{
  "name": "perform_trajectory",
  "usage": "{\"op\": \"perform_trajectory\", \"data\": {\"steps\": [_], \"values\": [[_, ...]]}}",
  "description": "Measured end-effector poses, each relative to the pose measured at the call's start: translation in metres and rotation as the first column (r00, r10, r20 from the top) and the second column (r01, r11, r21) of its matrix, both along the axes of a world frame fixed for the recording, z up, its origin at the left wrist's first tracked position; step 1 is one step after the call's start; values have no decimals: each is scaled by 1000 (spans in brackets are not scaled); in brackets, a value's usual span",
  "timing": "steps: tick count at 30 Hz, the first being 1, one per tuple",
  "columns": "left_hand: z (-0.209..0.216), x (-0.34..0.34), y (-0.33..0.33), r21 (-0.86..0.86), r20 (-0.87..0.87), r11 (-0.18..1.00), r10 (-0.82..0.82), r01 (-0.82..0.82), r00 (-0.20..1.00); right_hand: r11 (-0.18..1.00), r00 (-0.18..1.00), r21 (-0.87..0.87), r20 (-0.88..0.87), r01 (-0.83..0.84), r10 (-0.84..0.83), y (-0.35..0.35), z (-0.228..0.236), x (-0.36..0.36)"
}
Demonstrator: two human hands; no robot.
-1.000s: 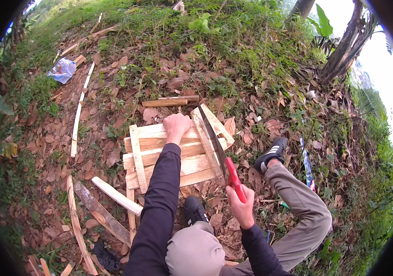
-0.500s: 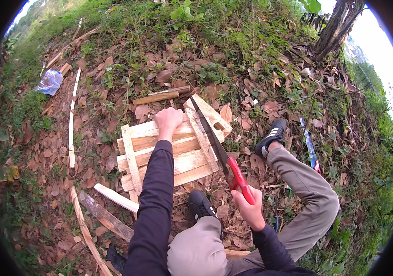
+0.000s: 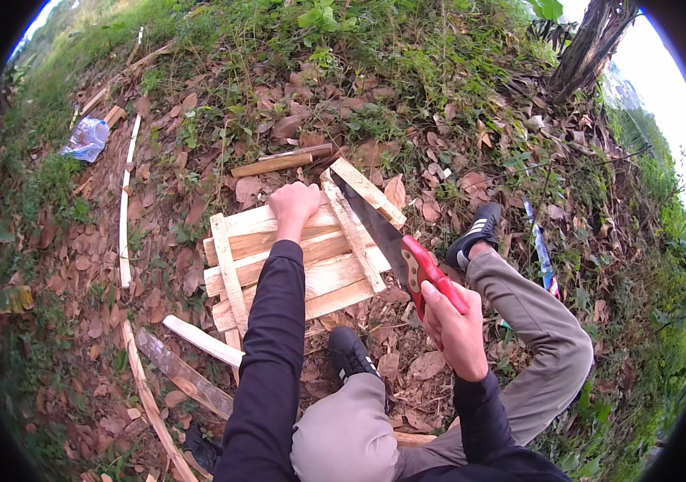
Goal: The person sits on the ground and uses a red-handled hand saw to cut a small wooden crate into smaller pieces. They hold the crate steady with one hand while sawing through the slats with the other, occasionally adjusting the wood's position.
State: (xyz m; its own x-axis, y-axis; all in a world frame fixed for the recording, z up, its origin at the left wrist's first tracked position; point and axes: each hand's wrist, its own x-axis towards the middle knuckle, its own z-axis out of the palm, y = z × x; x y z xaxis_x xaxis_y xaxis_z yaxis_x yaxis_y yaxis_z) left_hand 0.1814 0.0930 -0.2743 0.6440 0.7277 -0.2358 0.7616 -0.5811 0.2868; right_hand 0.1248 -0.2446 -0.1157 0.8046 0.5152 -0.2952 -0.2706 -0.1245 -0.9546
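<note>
In my right hand (image 3: pixel 457 328) is a hand saw (image 3: pixel 376 226) with a red handle and a dark, tapering blade. Its blade slants up and to the left beside the right crosspiece of a small slatted wooden panel (image 3: pixel 335 277), the tip near the panel's top right corner. Closed over the panel's upper edge, my left hand (image 3: pixel 294 205) presses or grips a slat; its fingertips are partly hidden. Several pale slats run across two crosspieces. A short pale board (image 3: pixel 367 191) lies angled at the panel's far right corner.
Two short wood pieces (image 3: pixel 282 163) lie beyond the panel. Long thin strips (image 3: pixel 126 217) and a weathered board (image 3: pixel 182 373) are on the left, with a clear plastic bag (image 3: pixel 87 139) farther off. My shoes (image 3: pixel 478 233) stand near the panel. A tree trunk (image 3: pixel 592 48) rises far right.
My right hand has shifted right and slightly up, turning the saw so the blade's flat side shows more. My left hand stays on the panel.
</note>
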Motion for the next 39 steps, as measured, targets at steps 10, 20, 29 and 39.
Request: {"op": "perform_trajectory", "data": {"steps": [10,20,29,39], "values": [[2,-4,-4,38,-15,999,-12,13,1000,994,990,103,128,43,-56,27,-7,24],[-15,18,28,-3,-28,1000,-23,23,999,993,976,-98,213,70,-48,-71,-64,-48],[-14,23,32,-39,-104,999,-14,10,994,993,983,-113,185,26,-5,-69,-47,-56],[-9,23,29,-42,-115,999,-4,-1,993,989,970,-148,241,19,18,-69,-48,-57]]}}
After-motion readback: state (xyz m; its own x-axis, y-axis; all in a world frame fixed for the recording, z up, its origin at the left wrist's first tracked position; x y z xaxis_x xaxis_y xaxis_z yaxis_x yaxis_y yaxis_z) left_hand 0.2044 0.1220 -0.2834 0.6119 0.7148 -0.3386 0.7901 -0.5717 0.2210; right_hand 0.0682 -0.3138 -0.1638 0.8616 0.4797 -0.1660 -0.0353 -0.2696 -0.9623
